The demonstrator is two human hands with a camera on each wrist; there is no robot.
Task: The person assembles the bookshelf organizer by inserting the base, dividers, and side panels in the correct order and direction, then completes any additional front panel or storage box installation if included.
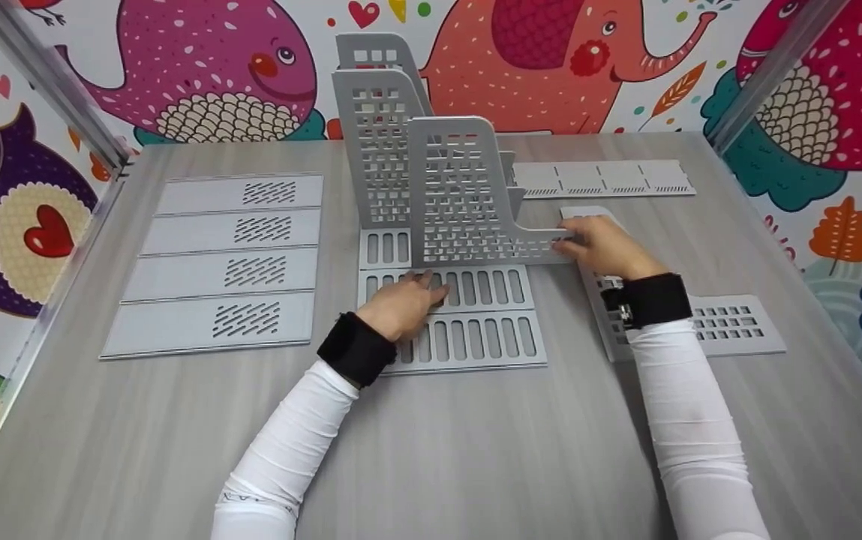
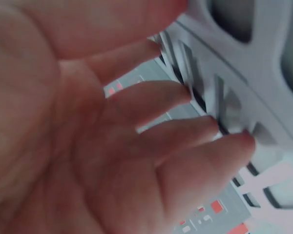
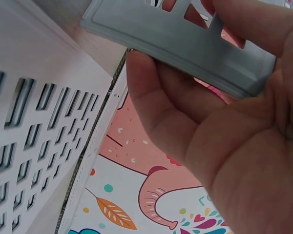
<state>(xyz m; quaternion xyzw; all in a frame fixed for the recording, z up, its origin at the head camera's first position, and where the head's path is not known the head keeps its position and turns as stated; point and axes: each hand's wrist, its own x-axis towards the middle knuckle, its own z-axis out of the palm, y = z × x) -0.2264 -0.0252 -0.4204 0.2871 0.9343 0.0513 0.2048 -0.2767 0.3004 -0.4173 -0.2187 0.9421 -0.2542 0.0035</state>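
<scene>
"What's over on the left?"

"A pale grey four-section panel (image 1: 198, 266), flat on the table (image 1: 476, 457), with a patch of slanted slits in every section."

"And next along?"

"Two rear perforated dividers, a nearer one (image 1: 383, 150) and a farther one (image 1: 378, 42), upright over the back part of the slotted base panel (image 1: 487, 311). The left hand (image 1: 400, 307) rests on that base, fingers stretched out, tips at the oblong slots."

"The front divider (image 1: 461, 191) — where's that?"

"Upright in the middle, nearer us than the other two and to their right. Its lower edge meets the base, then runs out past it on the right; whether it's fully seated, I can't tell."

"The right hand (image 1: 614, 246)?"

"Pinching that divider's low right end between thumb and fingers."

"Anything beyond?"

"A pale strip panel (image 1: 603, 178) flat at the back, and an L-shaped perforated panel (image 1: 727, 326) lying flat — partly hidden by the right wrist and white sleeve (image 1: 689, 420)."
</scene>
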